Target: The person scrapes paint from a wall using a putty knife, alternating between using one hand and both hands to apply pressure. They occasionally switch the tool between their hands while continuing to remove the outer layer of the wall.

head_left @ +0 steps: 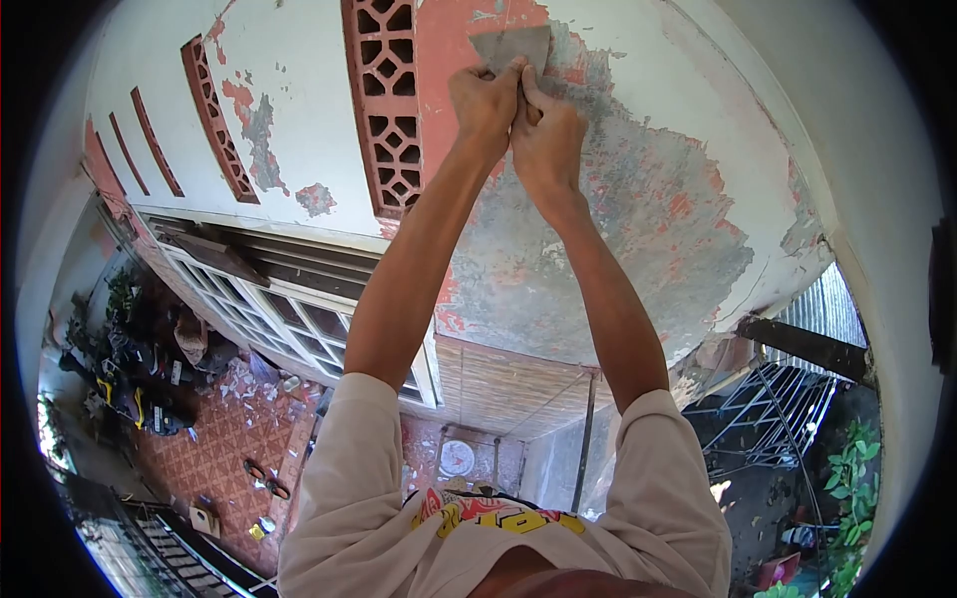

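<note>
A wide-bladed paint scraper (516, 45) lies with its metal blade against the upper wall, over red paint and bare grey plaster. My left hand (485, 106) is closed on it from the left, thumb near the base of the blade. Beside it, my right hand (549, 133) grips the same tool, the two hands touching. The handle is mostly hidden by my fingers. Below and right of my hands spreads a large grey patch (638, 209) of exposed plaster with red flecks, edged by peeling white paint (688, 80).
Left of my hands runs a red lattice vent block (389, 110). Lower down is a louvred window (299, 319). Far below, paint flakes, sandals (266, 478) and a parked motorbike (140, 389) are on the tiled floor (199, 448). A dark beam (805, 349) juts out at right.
</note>
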`<state>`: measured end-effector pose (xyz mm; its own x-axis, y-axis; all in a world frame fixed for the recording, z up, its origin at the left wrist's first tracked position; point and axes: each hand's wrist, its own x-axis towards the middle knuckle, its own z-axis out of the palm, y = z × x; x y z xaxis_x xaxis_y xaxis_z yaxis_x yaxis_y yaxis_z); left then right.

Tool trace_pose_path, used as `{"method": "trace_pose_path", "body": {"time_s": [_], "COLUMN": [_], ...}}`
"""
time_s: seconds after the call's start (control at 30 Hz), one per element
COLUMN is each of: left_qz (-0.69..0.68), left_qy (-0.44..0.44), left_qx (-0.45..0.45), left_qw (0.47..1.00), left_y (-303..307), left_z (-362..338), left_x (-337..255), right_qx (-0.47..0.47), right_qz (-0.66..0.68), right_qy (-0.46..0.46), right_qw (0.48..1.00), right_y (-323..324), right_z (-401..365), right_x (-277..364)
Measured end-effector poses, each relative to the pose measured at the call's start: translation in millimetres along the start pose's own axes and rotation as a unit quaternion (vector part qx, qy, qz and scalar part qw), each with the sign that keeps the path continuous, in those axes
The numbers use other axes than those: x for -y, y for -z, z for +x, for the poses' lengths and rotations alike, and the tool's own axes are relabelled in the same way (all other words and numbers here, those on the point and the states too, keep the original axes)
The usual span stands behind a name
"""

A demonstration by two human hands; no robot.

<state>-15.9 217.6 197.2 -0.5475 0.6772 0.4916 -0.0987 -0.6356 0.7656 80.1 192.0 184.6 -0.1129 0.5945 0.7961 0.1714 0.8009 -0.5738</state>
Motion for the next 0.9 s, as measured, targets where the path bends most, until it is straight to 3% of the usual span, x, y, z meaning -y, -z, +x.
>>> {"method": "trace_pose_path", "body": {"time_s": [0.3, 0.5, 0.9], "left_qz": [0.017, -0.027, 0.002], "left_qy": [0.048, -0.021, 0.036], "left_qx": [-0.030, -0.034, -0.047], "left_qw": [0.998, 0.999, 0.998], "left_y": [-1, -8, -3], "left_z": [-18, 1, -19], "left_x": [2, 1, 7], "right_qx": [0.036, 0.015, 0.034], "right_qz": [-0.045, -0.021, -0.024], "right_qy": [0.017, 0.042, 0.041], "right_qw": [0.998, 0.999, 0.998], "right_y": [6, 6, 5], "right_z": [-10, 5, -10], "right_x": [-11, -6, -19]}}
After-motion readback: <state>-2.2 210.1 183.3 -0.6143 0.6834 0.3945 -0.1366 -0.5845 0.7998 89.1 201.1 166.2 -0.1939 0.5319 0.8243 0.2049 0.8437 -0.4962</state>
